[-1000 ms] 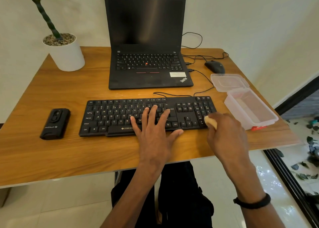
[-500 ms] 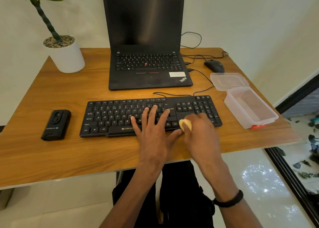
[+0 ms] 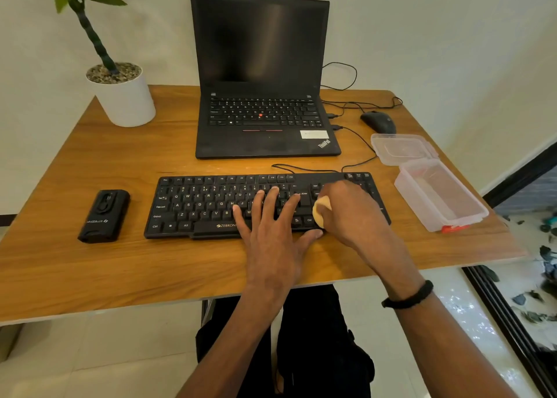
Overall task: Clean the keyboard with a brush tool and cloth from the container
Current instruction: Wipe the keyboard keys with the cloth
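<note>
A black keyboard (image 3: 205, 205) lies across the middle of the wooden desk. My left hand (image 3: 271, 232) rests flat on its right-centre keys, fingers spread, holding nothing. My right hand (image 3: 349, 211) is closed around a small yellow cloth (image 3: 321, 212) and presses it on the keys just right of the Enter key. A clear plastic container (image 3: 440, 196) stands open at the desk's right edge, its lid (image 3: 401, 149) lying behind it. No brush tool is visible.
An open black laptop (image 3: 262, 96) stands behind the keyboard, with a mouse (image 3: 378, 122) and cables to its right. A white plant pot (image 3: 122, 96) sits at the back left. A black device (image 3: 104, 215) lies left of the keyboard.
My right hand carried the cloth leftward from the keyboard's right end, then a little away from me over the keys beside Enter. My left hand has stayed put.
</note>
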### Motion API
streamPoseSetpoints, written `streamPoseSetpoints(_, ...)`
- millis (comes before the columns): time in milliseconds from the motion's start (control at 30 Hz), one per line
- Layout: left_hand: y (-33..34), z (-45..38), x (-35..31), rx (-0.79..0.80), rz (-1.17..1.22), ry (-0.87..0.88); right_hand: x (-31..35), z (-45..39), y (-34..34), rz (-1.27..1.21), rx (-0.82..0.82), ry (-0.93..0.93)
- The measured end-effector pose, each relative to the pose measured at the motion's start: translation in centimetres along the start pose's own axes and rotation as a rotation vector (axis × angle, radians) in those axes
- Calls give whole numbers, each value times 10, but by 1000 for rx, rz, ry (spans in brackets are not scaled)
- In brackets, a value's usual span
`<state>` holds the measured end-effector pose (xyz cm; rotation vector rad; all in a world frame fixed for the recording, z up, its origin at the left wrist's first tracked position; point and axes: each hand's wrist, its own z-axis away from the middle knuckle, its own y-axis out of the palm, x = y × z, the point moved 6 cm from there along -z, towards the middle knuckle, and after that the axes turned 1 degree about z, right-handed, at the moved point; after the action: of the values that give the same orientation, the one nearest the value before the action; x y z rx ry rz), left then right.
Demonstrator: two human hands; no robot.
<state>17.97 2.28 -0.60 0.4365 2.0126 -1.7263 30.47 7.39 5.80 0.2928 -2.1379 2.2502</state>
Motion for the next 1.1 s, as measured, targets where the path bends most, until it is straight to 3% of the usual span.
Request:
streamPoseSetpoints(133, 1, 0, 1, -11, 3, 7, -1, 20, 6, -125, 24, -3)
streamPoseSetpoints(300, 2, 1, 2, -43, 11, 20, -5, 34, 12, -158, -63, 4)
streamPoseSetpoints(733, 3, -2, 3, 43, -22, -13, -99, 43, -12, -133, -277, 198)
streamPoseSetpoints(933, -1, 0, 1, 31, 7, -15, -73, 44, -12, -285, -345, 130)
streamPoseSetpoints(1100, -31, 13, 25, -146, -2, -24, -25, 32, -15, -361, -276, 2)
